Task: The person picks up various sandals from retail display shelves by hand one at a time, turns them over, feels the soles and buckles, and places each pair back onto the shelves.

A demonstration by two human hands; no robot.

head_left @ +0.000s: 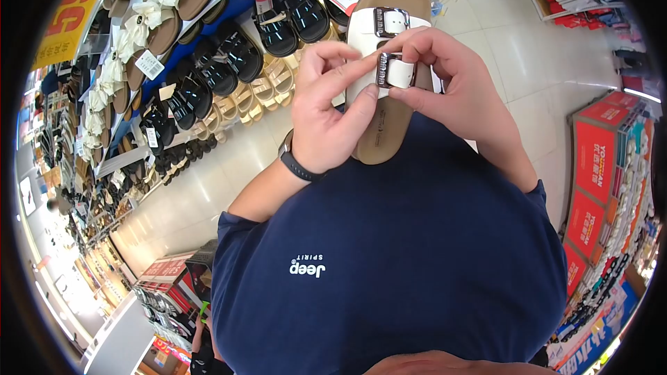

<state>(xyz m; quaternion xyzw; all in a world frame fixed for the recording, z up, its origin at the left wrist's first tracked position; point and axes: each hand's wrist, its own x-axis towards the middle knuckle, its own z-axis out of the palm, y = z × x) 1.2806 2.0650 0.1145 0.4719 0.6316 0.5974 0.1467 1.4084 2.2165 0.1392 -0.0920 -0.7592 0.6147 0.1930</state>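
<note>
L hand [326, 111] grips white sandal [384, 125] by lower buckle [383, 71], in front of your chest; R hand [458, 76] pinches strap [400, 73]. Keep L steady, work strap flat w/ R, don't yank.

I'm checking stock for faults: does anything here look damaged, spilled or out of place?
Nothing stands out as damaged or spilled. The left hand and right hand are at the lower buckle of the white-strapped sandal; they hide parts of it, so a flaw there can't be ruled out. The shelved black sandals sit in rows.
</note>
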